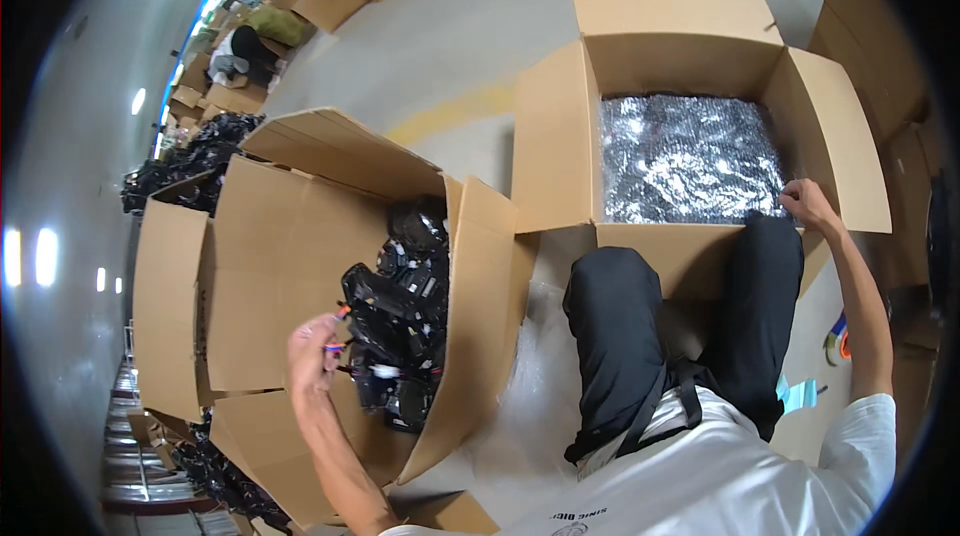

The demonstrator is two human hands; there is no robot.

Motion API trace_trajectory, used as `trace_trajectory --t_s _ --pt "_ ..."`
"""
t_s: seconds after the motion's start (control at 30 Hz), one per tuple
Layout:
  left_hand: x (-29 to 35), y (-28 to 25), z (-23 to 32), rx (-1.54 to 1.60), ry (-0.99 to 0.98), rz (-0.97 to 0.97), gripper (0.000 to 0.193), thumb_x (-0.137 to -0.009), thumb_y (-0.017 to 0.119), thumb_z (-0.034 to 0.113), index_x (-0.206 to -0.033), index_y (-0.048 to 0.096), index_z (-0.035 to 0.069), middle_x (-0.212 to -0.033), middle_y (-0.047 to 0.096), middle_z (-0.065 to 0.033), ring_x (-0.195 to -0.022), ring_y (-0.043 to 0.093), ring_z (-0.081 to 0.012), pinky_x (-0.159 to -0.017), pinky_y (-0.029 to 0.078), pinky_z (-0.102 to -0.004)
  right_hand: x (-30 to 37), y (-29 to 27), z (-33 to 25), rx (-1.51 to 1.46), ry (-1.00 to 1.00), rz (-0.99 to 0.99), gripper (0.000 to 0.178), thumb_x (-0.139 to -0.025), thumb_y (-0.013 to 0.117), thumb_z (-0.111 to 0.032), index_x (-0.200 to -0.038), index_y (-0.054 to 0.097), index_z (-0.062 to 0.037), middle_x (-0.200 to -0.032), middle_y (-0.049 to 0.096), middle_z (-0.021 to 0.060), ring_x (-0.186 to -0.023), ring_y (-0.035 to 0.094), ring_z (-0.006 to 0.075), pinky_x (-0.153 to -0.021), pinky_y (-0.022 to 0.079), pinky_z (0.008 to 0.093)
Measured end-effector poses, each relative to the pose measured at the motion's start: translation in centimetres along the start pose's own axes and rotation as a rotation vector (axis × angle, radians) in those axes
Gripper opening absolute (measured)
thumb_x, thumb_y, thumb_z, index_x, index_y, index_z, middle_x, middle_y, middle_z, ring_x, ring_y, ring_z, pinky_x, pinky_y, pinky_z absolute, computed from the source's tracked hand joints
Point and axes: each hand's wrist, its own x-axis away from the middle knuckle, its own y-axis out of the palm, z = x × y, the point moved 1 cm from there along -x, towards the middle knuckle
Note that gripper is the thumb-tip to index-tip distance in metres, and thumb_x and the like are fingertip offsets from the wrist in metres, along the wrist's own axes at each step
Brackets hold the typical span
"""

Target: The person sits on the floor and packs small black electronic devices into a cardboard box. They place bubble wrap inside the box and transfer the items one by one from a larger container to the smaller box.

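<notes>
My left hand [313, 348] is inside the open cardboard box on the left [330, 206], fingers closed around thin coloured wires [335, 347]. Beside it is a pile of black plastic parts [395, 301], some of them glossy, with more wires and a white connector among them. Whether the held wires lead to one of these parts is unclear. At the front right corner of a second open box [840, 136], my right hand [810, 204] has its fingers curled by the rim. Silvery bubble wrap [690, 161] fills that box just beside those fingers; what they hold, if anything, is hidden.
My knees [615, 286] touch or nearly touch the right box. Black bagged items [195, 161] are heaped beyond the left box. Farther back, a person [245, 56] bends among cartons. A roll of tape [843, 341] and a light blue piece [798, 395] lie on the floor at my right.
</notes>
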Motion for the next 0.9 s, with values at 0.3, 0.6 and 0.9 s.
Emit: trace_trajectory --t_s 0.3,0.6,0.9 --pt "5.1 9.8 21.6 0.171 0.489 -0.229 0.035 -0.093 0.07 0.02 -0.113 0.064 -0.008 -0.057 0.046 0.0044 -0.038 0.036 -0.0022 -0.033 0.026 -0.017 2.2 1.4 -26.4 -0.705 -0.492 -0.421 0.042 -0.103 0.06 -0.042 -0.104 0.072 -0.0017 -0.092 0.072 0.0058 -0.085 0.065 0.0132 -0.077 0.056 0.0327" --pt "6.6 31.2 19.6 0.069 0.429 -0.69 0.037 -0.08 0.081 0.019 -0.102 0.07 -0.008 -0.065 0.057 0.0013 -0.049 0.045 -0.0039 -0.044 0.034 -0.0199 1.1 -0.7 -32.2 -1.978 -0.178 -0.904 0.073 -0.098 0.045 -0.07 -0.123 0.061 -0.0035 -0.109 0.071 0.0172 -0.099 0.071 0.0276 -0.092 0.059 0.0429" --pt "4.3 42.4 13.3 0.326 0.078 -1.028 0.033 -0.091 0.072 0.009 -0.117 0.064 -0.011 -0.066 0.055 0.002 -0.049 0.043 -0.0035 -0.047 0.035 -0.0203 -6.3 -5.0 -20.7 -1.686 0.112 -0.24 0.027 -0.092 0.069 -0.02 -0.112 0.065 -0.0039 -0.107 0.071 0.0109 -0.093 0.072 0.023 -0.084 0.064 0.0405"
